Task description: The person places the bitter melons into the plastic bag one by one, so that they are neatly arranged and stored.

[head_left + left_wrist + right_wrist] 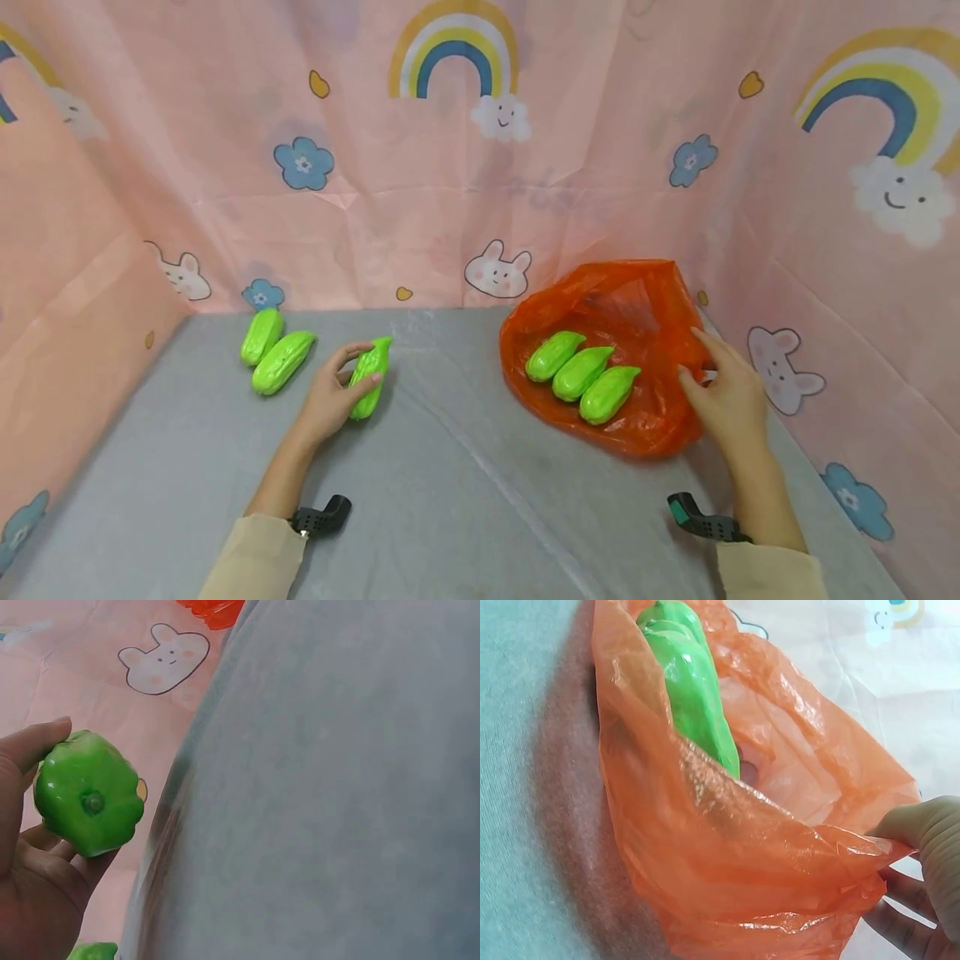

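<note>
My left hand (330, 398) grips a bright green, ridged toy vegetable with a pointed tip (369, 379), whose kind I cannot name for sure. In the left wrist view its rounded stem end (91, 802) faces the camera, thumb and fingers on either side. My right hand (727, 396) pinches the right edge of an orange plastic bag (652, 417), whose mouth gapes toward the left. Three more green vegetables (582, 372) lie side by side in the bag. From the right wrist, the thumb and fingers (904, 892) hold the thin plastic, with green vegetables (694, 697) behind its rim.
Two similar green vegetables (283, 362) lie together at the table's far left. The grey-covered table (450, 500) meets pink patterned cloth (360, 233) at its back and sides. Each wrist wears a black camera band (322, 518).
</note>
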A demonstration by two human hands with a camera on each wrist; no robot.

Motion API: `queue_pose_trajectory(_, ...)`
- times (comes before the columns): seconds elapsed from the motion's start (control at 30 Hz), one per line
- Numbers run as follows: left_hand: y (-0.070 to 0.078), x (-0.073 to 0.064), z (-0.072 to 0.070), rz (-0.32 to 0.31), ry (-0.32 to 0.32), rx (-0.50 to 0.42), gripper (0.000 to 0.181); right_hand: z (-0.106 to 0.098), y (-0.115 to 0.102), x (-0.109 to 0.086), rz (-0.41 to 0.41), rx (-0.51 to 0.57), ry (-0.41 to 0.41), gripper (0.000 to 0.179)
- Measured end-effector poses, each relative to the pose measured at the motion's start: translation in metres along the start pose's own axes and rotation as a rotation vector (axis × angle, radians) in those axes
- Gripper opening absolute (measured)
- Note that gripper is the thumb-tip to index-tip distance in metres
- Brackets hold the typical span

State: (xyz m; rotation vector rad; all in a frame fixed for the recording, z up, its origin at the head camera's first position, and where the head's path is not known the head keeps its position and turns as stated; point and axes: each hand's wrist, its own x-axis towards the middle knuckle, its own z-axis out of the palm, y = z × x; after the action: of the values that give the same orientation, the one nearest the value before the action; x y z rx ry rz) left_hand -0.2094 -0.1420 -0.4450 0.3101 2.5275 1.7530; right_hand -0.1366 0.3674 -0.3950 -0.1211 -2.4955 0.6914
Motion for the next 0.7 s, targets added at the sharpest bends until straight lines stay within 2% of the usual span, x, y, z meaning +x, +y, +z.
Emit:
queue_pose_trajectory(0.17,0.002,-0.003,0.004,0.006,-0.005,0.002,0.052,0.003,-0.005,0.002,-0.046,-0.008,-0.006,0.053)
queue_pose_trajectory(0.3,0.007,-0.002,0.008,0.028,-0.011,0.006,0.051,0.007,-0.009,0.004,-0.053,-0.003,-0.006,0.051)
queue_pose_trajectory(0.7,0.045,0.028,0.043,0.116,-0.122,-0.013,0.047,0.004,-0.004,0.0,-0.043,0.018,0.06,0.048)
